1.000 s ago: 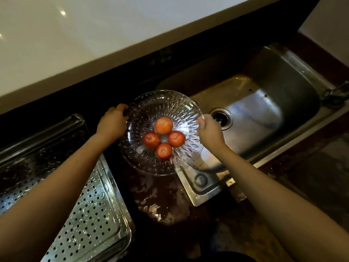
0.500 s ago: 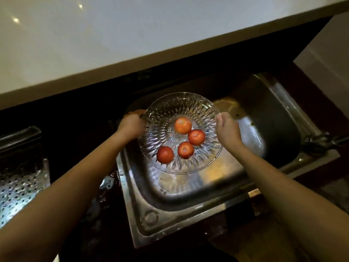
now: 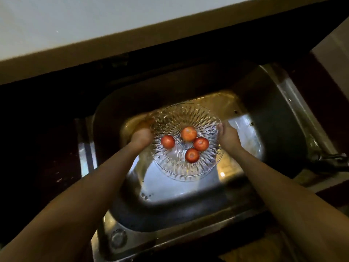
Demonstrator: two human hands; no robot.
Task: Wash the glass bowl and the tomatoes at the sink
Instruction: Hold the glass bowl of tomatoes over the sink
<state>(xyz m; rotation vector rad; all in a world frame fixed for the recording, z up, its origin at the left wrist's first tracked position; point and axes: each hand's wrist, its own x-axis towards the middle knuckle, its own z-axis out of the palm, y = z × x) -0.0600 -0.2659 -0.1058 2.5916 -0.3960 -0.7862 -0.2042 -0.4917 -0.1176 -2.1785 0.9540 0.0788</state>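
Note:
A cut-glass bowl [image 3: 186,167] hangs low inside the steel sink [image 3: 198,220], over its basin. Several red tomatoes [image 3: 189,133] lie loose in the bowl, one [image 3: 167,141] apart to the left of the others. My left hand [image 3: 140,138] grips the bowl's left rim and my right hand [image 3: 227,137] grips its right rim. Whether the bowl touches the sink floor is unclear.
A tap [image 3: 328,161] juts in from the sink's right edge. A pale counter [image 3: 94,25] runs along the far side above a dark wall. Dark wet worktop [image 3: 43,157] lies left of the sink.
Both hands carried the bowl from over the worktop rightward and down into the sink basin. One tomato rolled away to the left of the others.

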